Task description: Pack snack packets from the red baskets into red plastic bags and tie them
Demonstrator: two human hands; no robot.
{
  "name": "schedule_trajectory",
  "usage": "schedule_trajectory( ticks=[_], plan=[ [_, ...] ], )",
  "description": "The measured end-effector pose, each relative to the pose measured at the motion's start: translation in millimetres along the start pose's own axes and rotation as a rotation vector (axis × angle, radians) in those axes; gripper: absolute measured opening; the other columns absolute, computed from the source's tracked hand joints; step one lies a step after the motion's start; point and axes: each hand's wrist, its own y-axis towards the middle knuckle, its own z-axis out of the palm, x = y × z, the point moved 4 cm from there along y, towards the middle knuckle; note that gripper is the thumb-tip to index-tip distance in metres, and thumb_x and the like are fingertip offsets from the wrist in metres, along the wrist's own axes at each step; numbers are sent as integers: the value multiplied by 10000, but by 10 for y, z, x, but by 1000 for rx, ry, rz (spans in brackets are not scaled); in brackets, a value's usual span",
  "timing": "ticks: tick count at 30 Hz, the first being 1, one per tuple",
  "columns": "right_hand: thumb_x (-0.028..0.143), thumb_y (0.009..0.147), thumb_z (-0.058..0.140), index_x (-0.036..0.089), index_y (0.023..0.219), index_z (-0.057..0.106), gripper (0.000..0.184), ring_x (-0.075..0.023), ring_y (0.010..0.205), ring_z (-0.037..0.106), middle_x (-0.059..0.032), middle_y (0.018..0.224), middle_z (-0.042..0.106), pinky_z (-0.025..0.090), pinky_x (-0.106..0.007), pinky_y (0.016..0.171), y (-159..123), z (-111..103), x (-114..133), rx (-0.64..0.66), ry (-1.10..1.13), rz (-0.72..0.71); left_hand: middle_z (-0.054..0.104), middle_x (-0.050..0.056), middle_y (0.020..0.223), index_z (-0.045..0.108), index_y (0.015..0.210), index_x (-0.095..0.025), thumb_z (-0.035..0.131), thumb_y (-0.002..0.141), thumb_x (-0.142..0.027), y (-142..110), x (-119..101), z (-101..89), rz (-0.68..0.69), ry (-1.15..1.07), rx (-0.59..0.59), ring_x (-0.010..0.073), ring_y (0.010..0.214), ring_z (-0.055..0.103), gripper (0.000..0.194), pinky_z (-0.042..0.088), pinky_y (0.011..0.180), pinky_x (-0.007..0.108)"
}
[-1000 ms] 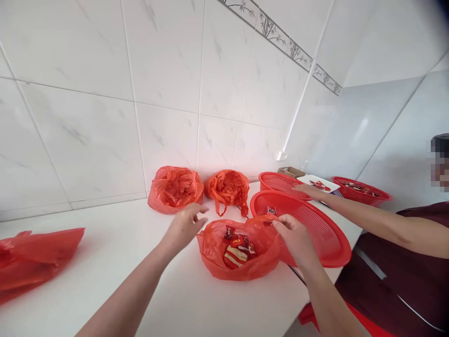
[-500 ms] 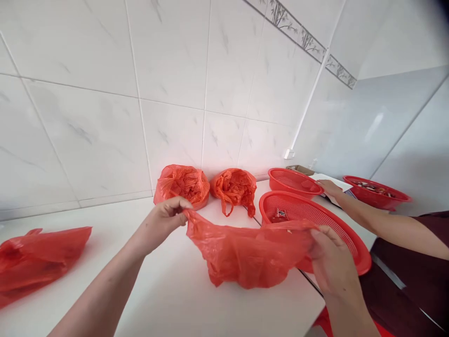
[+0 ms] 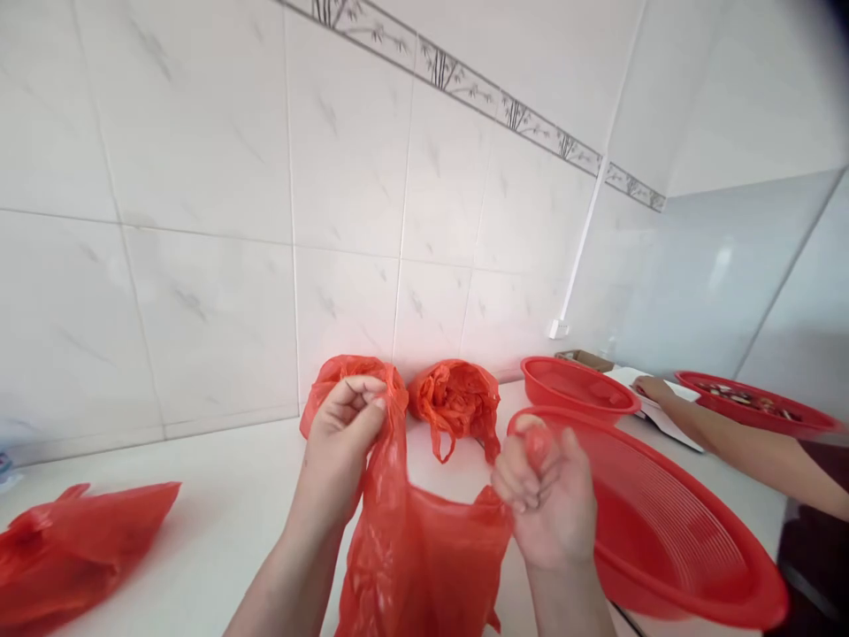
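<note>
1. At nine o'clock from the held bag, a limp red bag (image 3: 93, 548) lies slumped on the white bench (image 3: 232, 495), probably set aside where it leaves the middle free for both hands.
2. Toward eleven o'clock, a bunched red bag (image 3: 328, 380) sits near the tiled wall, partly hidden; its place at the back seems to spare working room in front.
3. Nearer, also at eleven, the left hand (image 3: 341, 442) has its grip clamped on a gathered strip of the bag, thumb against fingers, which seems to keep that side lifted.
4. At the centre of the dial, the held bag (image 3: 455, 553) hangs between the two hands, its upper edge dipping in the middle; its base is out of view, so what bears its weight I cannot tell.
5. Just past twelve, a crumpled red bag (image 3: 464, 402) sits near the wall, a handle loop drooping forward.
6. At two o'clock, the right hand (image 3: 557, 509) is blurred, its grip curled closed around red film, likely to balance the left hand's hold.
7. At three, a large red basin (image 3: 653, 504) stands beside that hand, plausibly for easy reach; a smaller red basin (image 3: 577, 389) sits behind it.
8. Beyond, toward two, a co-worker's hand (image 3: 653, 387) reaches over.
</note>
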Motion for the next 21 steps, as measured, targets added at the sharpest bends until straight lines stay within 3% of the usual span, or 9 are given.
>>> schedule_trajectory(
  ticks=[3, 6, 8, 9, 11, 14, 18, 21],
  plan=[
    [536, 894, 438, 222, 1086, 616, 409, -54, 383, 272, 78, 456, 374, 247, -182, 394, 20, 280, -121, 148, -370, 26, 586, -34, 742, 626, 819, -198, 639, 782, -207, 5, -7, 2, 124, 332, 15, 80, 644, 511, 40, 421, 582, 182],
    [475, 869, 543, 257, 1356, 431, 545, -69, 438, 414, 65, 564, 483, 336, -198, 450, 27, 463, -295, 376, -729, 198, 611, -21, 795, 618, 848, -202, 608, 791, -189, 2, 29, 2, 160, 450, 1, 100, 698, 540, 60, 448, 634, 208],
    [437, 835, 600, 250, 1304, 473, 521, -83, 476, 456, 63, 599, 493, 367, -210, 474, 77, 498, -422, 497, -847, 318, 601, -16, 811, 604, 868, -202, 592, 784, -170, 13, 79, 32, 122, 416, 59, 104, 704, 546, 91, 465, 645, 222],
    [422, 824, 611, 225, 1179, 558, 410, -81, 476, 445, 62, 593, 481, 356, -207, 466, 131, 493, -477, 517, -875, 338, 598, -9, 823, 599, 884, -202, 579, 786, -164, 21, 113, 58, 86, 386, 119, 109, 706, 552, 107, 474, 639, 230],
    [414, 828, 592, 179, 825, 604, 235, -68, 466, 383, 60, 555, 438, 306, -202, 448, 287, 446, -568, 488, -888, 299, 597, 7, 866, 588, 975, -216, 549, 803, -163, 41, 179, 108, 26, 357, 233, 130, 740, 575, 184, 495, 637, 253],
    [457, 839, 553, 185, 586, 453, 384, -68, 456, 318, 61, 489, 381, 253, -214, 442, 549, 294, -661, 332, -888, 197, 596, 19, 999, 572, 1047, -259, 552, 809, -134, 88, 221, 121, 128, 543, 270, 168, 920, 583, 269, 501, 775, 312],
    [535, 821, 544, 191, 586, 441, 429, -89, 485, 380, 51, 516, 402, 303, -226, 462, 727, 70, -692, 106, -784, 192, 591, -10, 982, 609, 979, -285, 649, 769, -117, 137, 324, 135, 268, 873, 358, 163, 946, 556, 272, 460, 836, 307],
    [500, 848, 526, 170, 781, 608, 346, -102, 525, 434, 38, 569, 460, 331, -227, 477, 730, 28, -659, 118, -713, 231, 575, -11, 920, 632, 986, -290, 614, 798, -99, 163, 424, 140, 267, 932, 423, 143, 862, 564, 269, 464, 748, 269]
  ],
)
